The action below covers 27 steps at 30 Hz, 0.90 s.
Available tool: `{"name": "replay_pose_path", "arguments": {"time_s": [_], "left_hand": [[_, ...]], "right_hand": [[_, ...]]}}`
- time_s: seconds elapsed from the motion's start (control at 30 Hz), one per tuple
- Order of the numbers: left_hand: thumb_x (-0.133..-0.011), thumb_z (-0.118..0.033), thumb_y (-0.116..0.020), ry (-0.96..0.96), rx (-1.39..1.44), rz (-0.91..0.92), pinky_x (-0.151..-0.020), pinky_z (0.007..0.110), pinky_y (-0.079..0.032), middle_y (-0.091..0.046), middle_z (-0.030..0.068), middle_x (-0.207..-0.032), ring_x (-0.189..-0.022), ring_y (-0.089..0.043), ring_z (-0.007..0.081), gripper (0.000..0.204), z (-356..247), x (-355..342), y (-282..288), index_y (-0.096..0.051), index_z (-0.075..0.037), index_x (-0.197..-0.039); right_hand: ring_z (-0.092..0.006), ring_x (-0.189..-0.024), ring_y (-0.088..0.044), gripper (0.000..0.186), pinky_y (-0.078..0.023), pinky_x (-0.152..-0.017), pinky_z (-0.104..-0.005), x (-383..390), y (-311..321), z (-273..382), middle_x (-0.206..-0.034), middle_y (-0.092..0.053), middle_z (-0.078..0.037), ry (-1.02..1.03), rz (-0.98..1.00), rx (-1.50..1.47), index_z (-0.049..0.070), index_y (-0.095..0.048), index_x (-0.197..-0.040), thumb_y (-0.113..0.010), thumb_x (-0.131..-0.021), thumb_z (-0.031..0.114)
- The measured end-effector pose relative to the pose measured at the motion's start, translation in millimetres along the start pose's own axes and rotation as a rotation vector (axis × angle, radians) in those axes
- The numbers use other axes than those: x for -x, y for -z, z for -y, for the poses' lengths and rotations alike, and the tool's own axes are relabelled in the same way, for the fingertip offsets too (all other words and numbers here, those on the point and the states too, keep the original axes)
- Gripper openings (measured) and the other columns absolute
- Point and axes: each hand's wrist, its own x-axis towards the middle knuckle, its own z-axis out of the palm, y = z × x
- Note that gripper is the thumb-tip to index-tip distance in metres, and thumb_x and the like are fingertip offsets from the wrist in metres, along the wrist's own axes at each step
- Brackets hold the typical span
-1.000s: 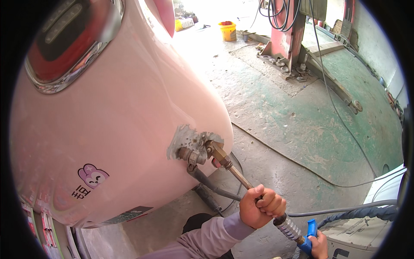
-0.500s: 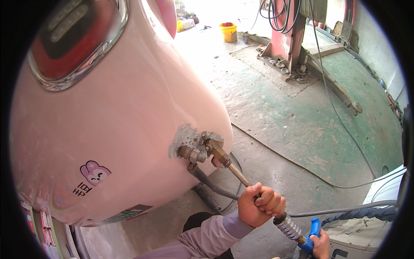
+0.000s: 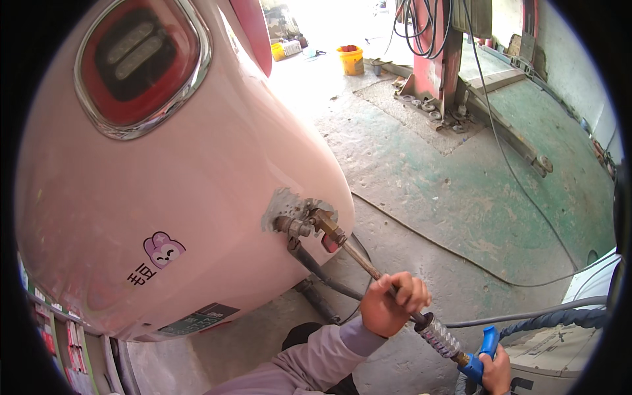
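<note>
- Tool shaft (image 3: pixel 359 255) slants from bare-metal patch (image 3: pixel 283 199) on pink bodywork (image 3: pixel 217 191) down-right to blue handle (image 3: pixel 489 340).
- Left hand (image 3: pixel 394 306), nearer patch: fingers curled round shaft.
- Right hand (image 3: pixel 497 371): fingers closed on handle.

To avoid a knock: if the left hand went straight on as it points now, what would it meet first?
First, the metal rod within its fingers. Beyond, the way looks free over the floor, though depth is unclear.
</note>
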Motion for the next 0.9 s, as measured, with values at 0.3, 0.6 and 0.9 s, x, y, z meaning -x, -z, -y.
{"name": "replay_pose_path", "arguments": {"time_s": [0.3, 0.6, 0.9], "left_hand": [[-0.099, -0.032, -0.044, 0.178, 0.014, -0.262, -0.08, 0.047, -0.051, -0.058, 0.0129, -0.072, -0.075, -0.06, 0.0288, 0.042, 44, 23, -13, -0.055, -0.004, -0.069], [-0.101, -0.031, -0.044, -0.039, -0.257, -0.206, -0.071, 0.044, -0.05, -0.055, 0.0108, -0.066, -0.063, -0.058, 0.026, 0.039, 14, 8, -39, -0.051, -0.006, -0.071], [-0.098, -0.031, -0.044, 0.158, 0.02, -0.362, -0.075, 0.045, -0.049, -0.055, 0.0111, -0.067, -0.067, -0.056, 0.0258, 0.042, 38, 28, -15, -0.051, -0.006, -0.065]], "right_hand": [[-0.0359, -0.074, -0.061, 0.039, -0.048, -0.072, -0.0425, 2, -10, 9, -0.078, -0.062, -0.021, -0.042, -0.17, -0.091, -0.005, -0.06, -0.094, -0.061, -0.079, 0.032], [-0.0336, -0.07, -0.062, 0.037, -0.049, -0.069, -0.0422, 6, -5, 10, -0.074, -0.061, -0.02, -0.091, -0.061, -0.086, -0.003, -0.059, -0.091, -0.062, -0.078, 0.031], [-0.0309, -0.069, -0.062, 0.036, -0.049, -0.068, -0.0408, 6, -10, 16, -0.073, -0.062, -0.019, -0.111, -0.054, -0.144, -0.003, -0.059, -0.089, -0.062, -0.077, 0.031]]}}
